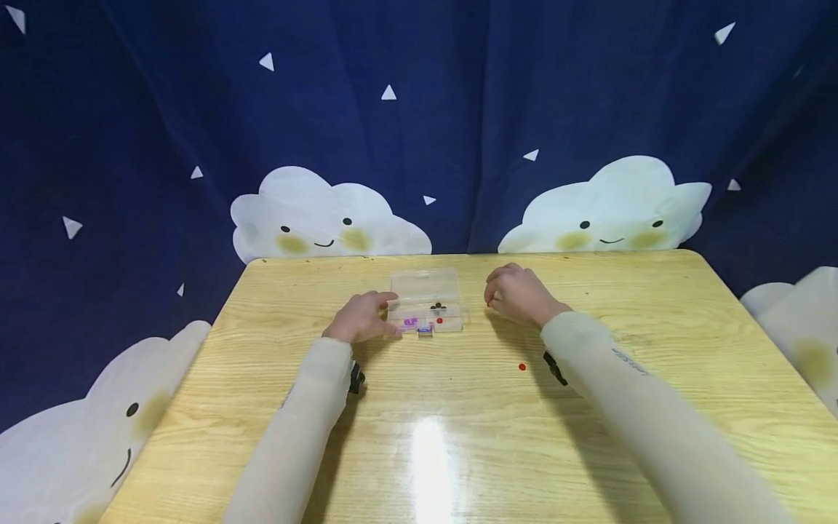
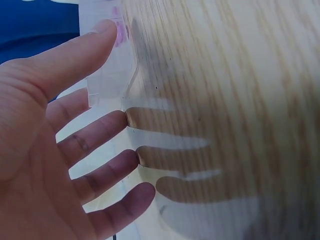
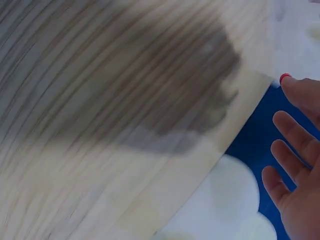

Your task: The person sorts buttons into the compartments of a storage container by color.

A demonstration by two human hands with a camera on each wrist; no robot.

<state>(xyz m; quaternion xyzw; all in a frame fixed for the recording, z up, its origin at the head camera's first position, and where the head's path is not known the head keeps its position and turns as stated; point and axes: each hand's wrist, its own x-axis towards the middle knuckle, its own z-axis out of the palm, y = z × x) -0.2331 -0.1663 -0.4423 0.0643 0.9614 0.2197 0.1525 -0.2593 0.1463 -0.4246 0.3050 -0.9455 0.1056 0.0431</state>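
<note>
A clear plastic box [image 1: 425,282] lies with its lid raised toward the back of the table. My left hand [image 1: 361,318] holds the box's left end between thumb and index finger; the left wrist view shows the other fingers [image 2: 107,167] extended beside it. Inside the box are purple pieces [image 1: 410,322], several black pieces [image 1: 438,307] and a red piece [image 1: 440,320]. To the right, apart from the box, my right hand [image 1: 520,295] pinches a small red round piece [image 3: 285,77] at the thumb tip. Another red round piece [image 1: 521,367] lies on the table nearer me.
The light wooden table [image 1: 366,451] ends at a dark blue curtain [image 1: 445,131] with white clouds and triangles. A small blue-and-white label or latch [image 1: 425,331] shows at the box's front edge. Black straps [image 1: 356,378] circle both wrists.
</note>
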